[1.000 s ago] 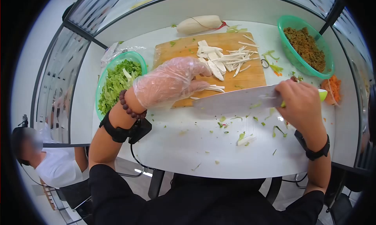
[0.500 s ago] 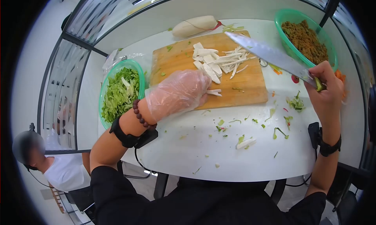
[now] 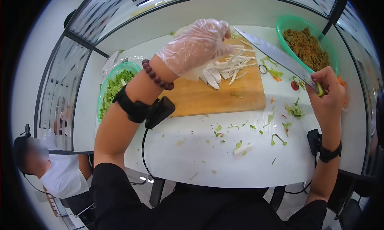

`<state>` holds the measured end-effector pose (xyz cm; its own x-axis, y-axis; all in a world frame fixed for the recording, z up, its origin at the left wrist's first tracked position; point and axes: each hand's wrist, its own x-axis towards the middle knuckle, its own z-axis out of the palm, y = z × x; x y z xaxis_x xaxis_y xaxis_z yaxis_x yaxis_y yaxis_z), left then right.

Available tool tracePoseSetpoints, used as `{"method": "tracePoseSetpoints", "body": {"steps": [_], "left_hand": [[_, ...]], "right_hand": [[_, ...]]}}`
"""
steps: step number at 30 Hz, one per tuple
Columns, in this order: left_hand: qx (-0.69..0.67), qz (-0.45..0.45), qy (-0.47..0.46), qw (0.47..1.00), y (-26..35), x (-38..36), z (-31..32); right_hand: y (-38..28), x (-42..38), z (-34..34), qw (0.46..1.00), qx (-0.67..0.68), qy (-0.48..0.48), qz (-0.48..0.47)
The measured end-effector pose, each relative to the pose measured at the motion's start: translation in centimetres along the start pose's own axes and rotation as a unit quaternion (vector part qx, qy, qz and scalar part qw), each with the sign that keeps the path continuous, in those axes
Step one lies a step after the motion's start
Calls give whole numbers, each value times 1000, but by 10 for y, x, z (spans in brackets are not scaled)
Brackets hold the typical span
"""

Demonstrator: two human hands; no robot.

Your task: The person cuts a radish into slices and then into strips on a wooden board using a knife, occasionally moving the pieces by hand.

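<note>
My left hand (image 3: 200, 44), in a clear plastic glove, is over the far part of the wooden cutting board (image 3: 224, 100). Its fingers are curled, and thin white radish strips (image 3: 243, 49) stick out between thumb and fingers. Below them lie more strips and several flat radish slices (image 3: 211, 77). Bare, my right hand (image 3: 326, 86) grips the handle of a kitchen knife (image 3: 276, 54). The blade points up and left, its tip near the board's far right corner. Behind my left hand a whole white radish (image 3: 182, 31) is mostly hidden.
A green basket (image 3: 100, 96) of shredded greens stands at left, partly behind my forearm. Another green bowl (image 3: 281, 35) with brown crumbly food is at back right. Vegetable scraps (image 3: 242, 149) dot the white table (image 3: 192, 162). A person (image 3: 60, 174) sits beyond the partition at left.
My left hand has moved away from me, from the board's near edge to the far strip pile; the strips near that edge are gone. My right hand still holds the knife, slightly shifted.
</note>
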<state>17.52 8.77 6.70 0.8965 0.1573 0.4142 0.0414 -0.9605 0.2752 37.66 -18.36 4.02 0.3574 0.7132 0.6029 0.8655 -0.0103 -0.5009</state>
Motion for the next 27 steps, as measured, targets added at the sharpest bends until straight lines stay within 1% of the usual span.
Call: {"method": "tracePoseSetpoints", "body": {"steps": [1,2,4,6,9,10,13,14,17,18,21,22,25,26,27], "left_hand": [[-28,-4,16,999,-7,0,-1],[26,-9,-36,999,-13,-4,-5],[78,-64,-133,986,-3,-4,-17],[72,-169,-220,958,21,-13,-27],[34,-11,-165,986,16,-45,-15],[48,-1,-156,987,25,-53,-13],[76,3,-180,981,26,-64,1],[103,14,-167,980,27,-64,1],[76,-6,-91,993,30,-66,-7],[73,-4,-43,996,27,-68,-8],[-6,-108,-16,994,35,-73,-22],[-9,-141,-20,990,41,-75,-29],[-31,-264,-126,956,45,-85,-42],[-28,-275,-149,949,41,-91,-40],[-36,-271,-143,951,40,-97,-35]], "right_hand": [[0,0,0,1000,-5,1,-2],[0,0,1,1000,-2,5,-4],[1,0,1,1000,2,4,-4],[1,-1,1,1000,2,1,-4],[2,-1,2,1000,-7,1,-11],[4,-1,3,1000,-5,6,-15],[4,-2,5,1000,-10,4,-11],[6,-3,6,1000,-6,3,-2],[6,-3,7,1000,-8,-1,-2],[6,-3,8,1000,-6,0,-3],[7,-4,10,1000,-4,-2,-3],[6,-4,9,1000,-10,-8,-1],[5,-3,9,1000,-20,-23,5],[5,-3,9,999,-22,-28,5],[6,-4,10,999,-22,-31,3]]}}
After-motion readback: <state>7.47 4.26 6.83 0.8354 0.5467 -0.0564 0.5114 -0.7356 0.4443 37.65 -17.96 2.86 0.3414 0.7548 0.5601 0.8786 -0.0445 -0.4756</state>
